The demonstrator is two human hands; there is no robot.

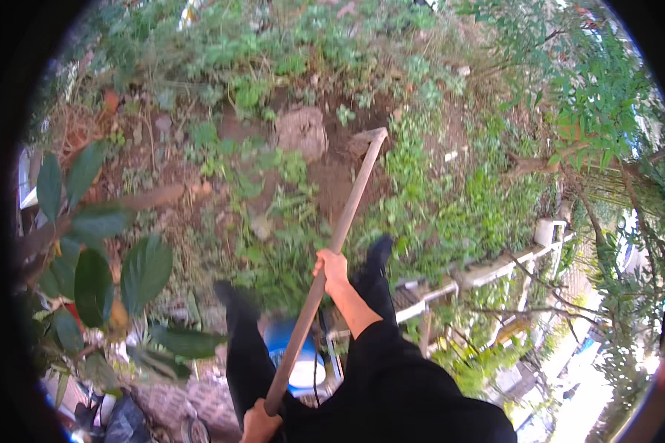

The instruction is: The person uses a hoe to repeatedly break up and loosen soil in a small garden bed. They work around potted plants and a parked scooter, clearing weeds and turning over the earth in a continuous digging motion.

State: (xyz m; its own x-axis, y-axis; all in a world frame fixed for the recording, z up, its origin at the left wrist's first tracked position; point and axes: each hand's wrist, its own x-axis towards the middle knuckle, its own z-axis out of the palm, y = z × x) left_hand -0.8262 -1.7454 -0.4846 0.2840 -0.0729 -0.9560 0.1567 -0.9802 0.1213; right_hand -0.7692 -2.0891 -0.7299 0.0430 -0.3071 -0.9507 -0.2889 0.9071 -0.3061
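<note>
My left hand (260, 423) grips the lower end of a long wooden handle, close to my body. Farther up, about midway, my right hand (333, 268) is wrapped around the same handle. This handle belongs to a hoe (354, 194); its head (366, 141) rests at a patch of bare brown soil (332, 183), and the blade's edge cannot be made out. Just left of the head lies a cut tree stump or block of wood (302, 133). Green weeds (421, 183) grow around the soil.
Leafy branches (147, 271) hang close at the left. A blue and white container (299, 354) stands between my legs. A pale ledge with a railing (482, 274) runs along the right, with tree branches (554, 160) beyond. Brickwork (199, 404) and a black plastic bag (126, 421) lie at bottom left.
</note>
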